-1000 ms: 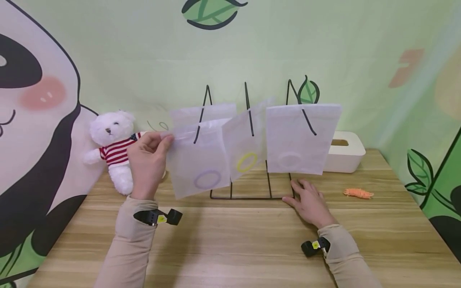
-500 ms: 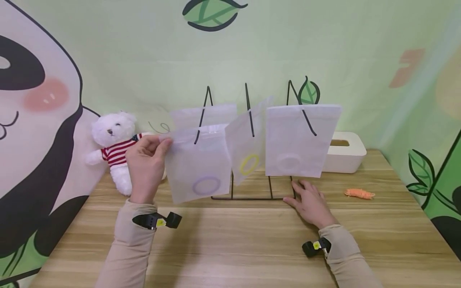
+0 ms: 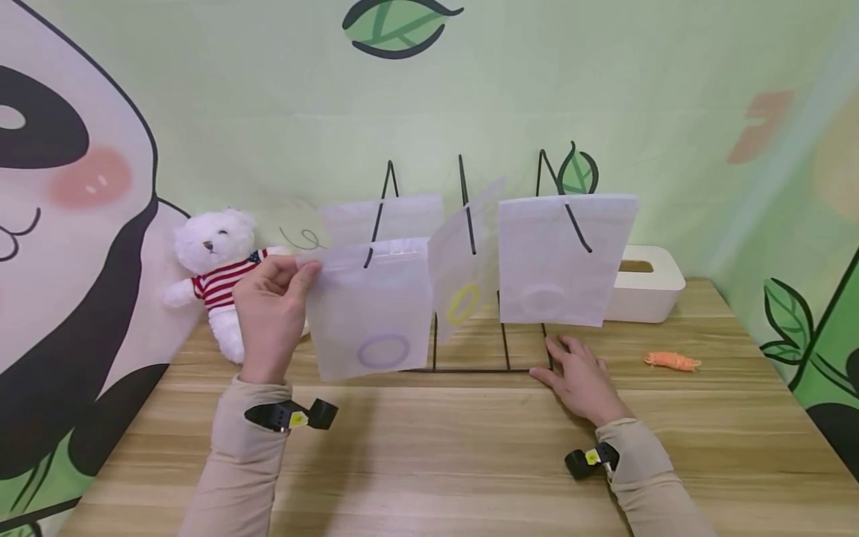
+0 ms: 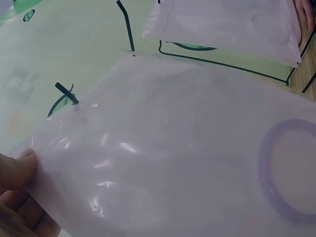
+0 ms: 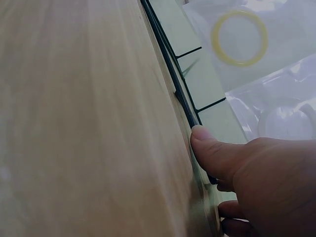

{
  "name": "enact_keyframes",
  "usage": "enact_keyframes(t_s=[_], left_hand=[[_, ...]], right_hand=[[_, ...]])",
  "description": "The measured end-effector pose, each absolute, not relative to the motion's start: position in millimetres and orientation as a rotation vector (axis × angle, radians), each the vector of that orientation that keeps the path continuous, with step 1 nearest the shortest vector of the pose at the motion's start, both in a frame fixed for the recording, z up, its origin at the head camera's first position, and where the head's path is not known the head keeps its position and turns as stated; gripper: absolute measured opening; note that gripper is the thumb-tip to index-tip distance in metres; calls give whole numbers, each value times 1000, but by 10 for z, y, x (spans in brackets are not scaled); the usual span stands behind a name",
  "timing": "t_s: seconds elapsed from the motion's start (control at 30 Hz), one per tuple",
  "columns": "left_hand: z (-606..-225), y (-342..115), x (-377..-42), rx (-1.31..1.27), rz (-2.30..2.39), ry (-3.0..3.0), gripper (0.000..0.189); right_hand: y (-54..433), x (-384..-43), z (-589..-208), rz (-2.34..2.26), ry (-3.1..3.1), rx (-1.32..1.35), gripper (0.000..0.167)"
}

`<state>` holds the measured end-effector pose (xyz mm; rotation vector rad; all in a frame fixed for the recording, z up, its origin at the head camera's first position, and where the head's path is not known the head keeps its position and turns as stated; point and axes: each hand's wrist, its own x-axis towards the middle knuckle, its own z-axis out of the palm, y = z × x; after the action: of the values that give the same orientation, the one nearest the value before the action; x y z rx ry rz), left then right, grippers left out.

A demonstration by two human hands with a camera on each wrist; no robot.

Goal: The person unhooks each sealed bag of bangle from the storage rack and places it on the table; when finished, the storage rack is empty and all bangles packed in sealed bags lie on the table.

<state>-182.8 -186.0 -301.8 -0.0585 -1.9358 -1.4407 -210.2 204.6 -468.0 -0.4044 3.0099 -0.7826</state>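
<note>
My left hand [image 3: 271, 317] pinches the top left corner of a frosted plastic bag [image 3: 365, 306] between thumb and fingertips. A purple ring [image 4: 264, 173] shows inside it. The black wire rack's left prong [image 3: 378, 224] passes through the bag near its top edge. Behind hangs another frosted bag [image 3: 416, 212]. On the middle prong, a turned bag [image 3: 446, 246] holds a yellow ring [image 5: 214, 42]; on the right prong, a bag [image 3: 564, 253] holds a whitish ring. My right hand [image 3: 580, 379] grips the front right corner of the rack's base [image 3: 470, 370], thumb on the bar.
On the wooden table [image 3: 456, 462], a white teddy bear [image 3: 216, 242] in a striped shirt sits at the left. A white tissue box [image 3: 647, 294] stands behind the right bag. An orange bundle of cord [image 3: 672, 362] lies right of my right hand. A printed backdrop [image 3: 268, 112] rises behind.
My left hand has lowered slightly, and the front bag has moved down with it, now hanging flatter toward me. The middle bag has turned more edge-on. My right hand stays on the rack.
</note>
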Motion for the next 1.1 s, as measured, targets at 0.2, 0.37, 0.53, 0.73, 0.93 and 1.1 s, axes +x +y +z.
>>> enact_keyframes(t_s=[0.2,0.37,0.53,0.73,0.93,1.1], left_hand=[[-3008,-1865,-1794,-61,-1459,-1945,18],[-3015,-1874,-1768,-67,-1474,-1946,17],[-3033,-1887,-1765,-91,-1496,-1918,5],[-3043,-1902,-1755,-113,-1502,-1901,4],[-3039,-1912,-1727,-122,-1496,-1906,8],[-3037,-1922,-1715,-144,-1502,-1887,10]], right_hand=[[2053,-2108,-4686,-770,3014,-409,68],[2054,-2117,-4700,-767,3019,-413,69],[2057,-2117,-4720,-767,3024,-418,69],[2052,-2115,-4711,-769,3031,-420,69],[2050,-2111,-4703,-767,3032,-417,69],[2045,-2106,-4689,-765,3030,-414,69]])
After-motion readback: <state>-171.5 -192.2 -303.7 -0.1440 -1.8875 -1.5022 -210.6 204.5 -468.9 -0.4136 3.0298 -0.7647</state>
